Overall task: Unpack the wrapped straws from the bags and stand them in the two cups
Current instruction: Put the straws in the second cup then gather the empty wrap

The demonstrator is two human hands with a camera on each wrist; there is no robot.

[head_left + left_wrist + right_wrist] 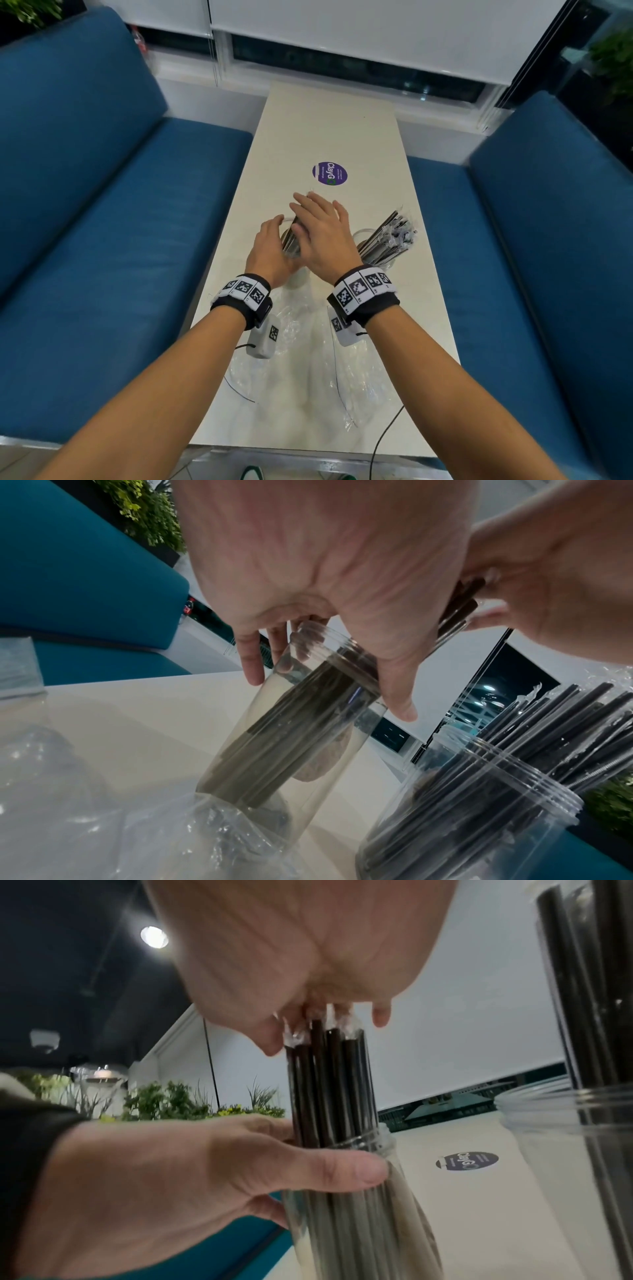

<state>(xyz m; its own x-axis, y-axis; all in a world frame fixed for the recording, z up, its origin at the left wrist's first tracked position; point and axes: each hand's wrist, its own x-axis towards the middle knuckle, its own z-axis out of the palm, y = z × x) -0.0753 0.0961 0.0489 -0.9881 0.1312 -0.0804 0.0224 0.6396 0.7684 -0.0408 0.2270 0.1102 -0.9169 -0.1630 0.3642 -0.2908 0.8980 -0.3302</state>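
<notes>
My left hand (272, 245) grips the left clear cup (308, 764) near its rim, thumb on the front wall. A bundle of dark wrapped straws (329, 1085) stands in that cup (369, 1218), tops well above the rim. My right hand (320, 228) rests on the straw tops with fingers spread and fairly straight; the wrapper ends touch its palm (308, 961). The right cup (380, 262) holds several wrapped straws (394, 231) leaning right, also in the left wrist view (479, 818). Empty clear bags (301, 346) lie flat below my wrists.
The narrow white table (325, 130) runs away from me between two blue benches (102, 222) (531, 246). A purple round sticker (330, 173) lies beyond the cups. A black cable (387, 431) trails off the near right edge. Crumpled bag plastic (171, 840) lies against the left cup's base.
</notes>
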